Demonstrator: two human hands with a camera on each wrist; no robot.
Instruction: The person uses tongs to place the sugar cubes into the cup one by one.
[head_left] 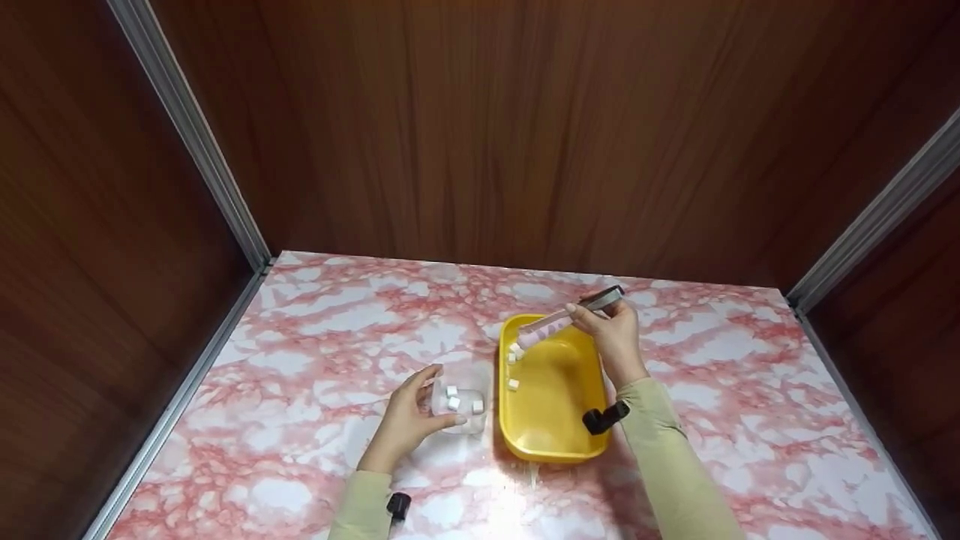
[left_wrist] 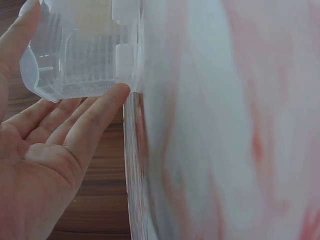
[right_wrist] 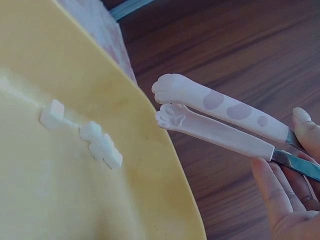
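Note:
My left hand (head_left: pixel 409 420) grips a clear plastic container (head_left: pixel 471 424) between thumb and fingers; inside it lie white cubes (head_left: pixel 478 406). In the left wrist view, the fingers press along the container's side (left_wrist: pixel 82 55). Just to the right stands a yellow tub (head_left: pixel 551 450). My right hand (head_left: pixel 619 337) holds tongs (head_left: pixel 547 326) with pale pink, paw-shaped tips over the tub's far part. Seen in the right wrist view, the tongs' tips (right_wrist: pixel 170 87) are slightly apart with nothing between them. Several white cubes (right_wrist: pixel 52 114) lie in the tub along its left side.
The table top (head_left: pixel 337 315) has a red-and-white marbled pattern. Dark wood panels (head_left: pixel 480 135) stand behind it and at both sides, with metal rails (head_left: pixel 195 135) at the corners. A black device (head_left: pixel 606 418) is strapped to the right wrist.

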